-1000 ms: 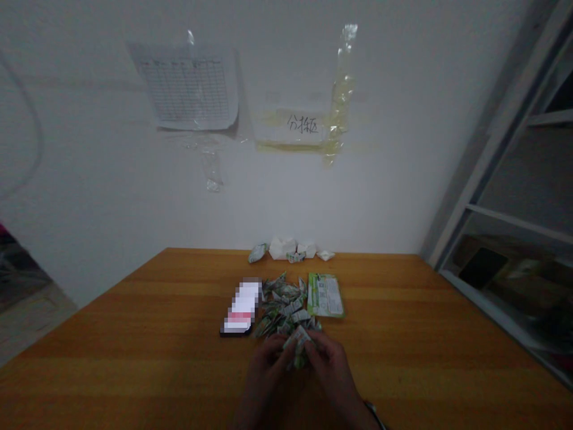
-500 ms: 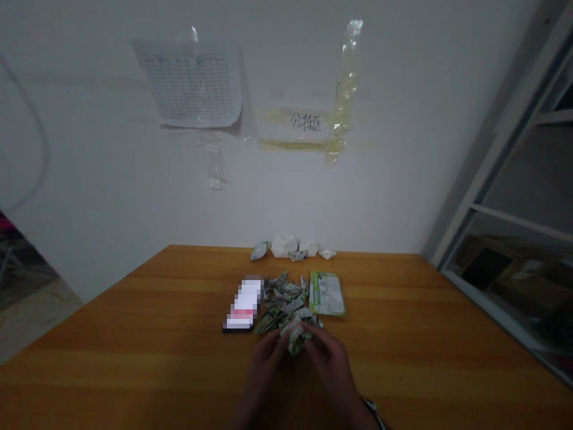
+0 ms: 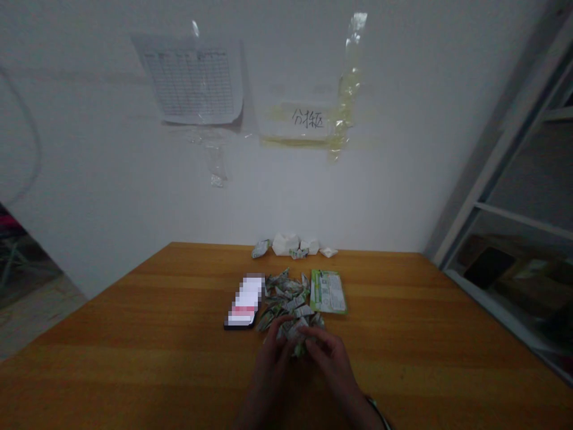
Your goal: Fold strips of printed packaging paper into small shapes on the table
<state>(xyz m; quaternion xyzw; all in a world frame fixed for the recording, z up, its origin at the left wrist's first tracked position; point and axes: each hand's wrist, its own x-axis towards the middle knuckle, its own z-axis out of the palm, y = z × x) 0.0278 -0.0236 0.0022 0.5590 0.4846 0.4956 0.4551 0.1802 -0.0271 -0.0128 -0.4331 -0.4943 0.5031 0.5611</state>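
Note:
Close to me at the table's middle, a folded piece of printed paper (image 3: 297, 330) in white and green sits between my hands. My left hand (image 3: 271, 353) pinches its left side, with the index finger bent over the top. My right hand (image 3: 330, 356) grips the right side between thumb and fingers. Just beyond lies a pile of similar folded paper pieces (image 3: 286, 292), grey-white with green print. The underside of the held piece and some fingertips are hidden.
A phone (image 3: 245, 301) with a blurred screen lies left of the pile. Right of it is a green-and-white printed sheet (image 3: 329, 292). White folded paper shapes (image 3: 285, 244) line the wall edge of the wooden table (image 3: 147, 334). A shelf frame (image 3: 470, 209) stands at right.
Both hands still hold the folded paper. My left fingers have moved up and over it, and the paper has turned slightly. The whole view has shifted a little.

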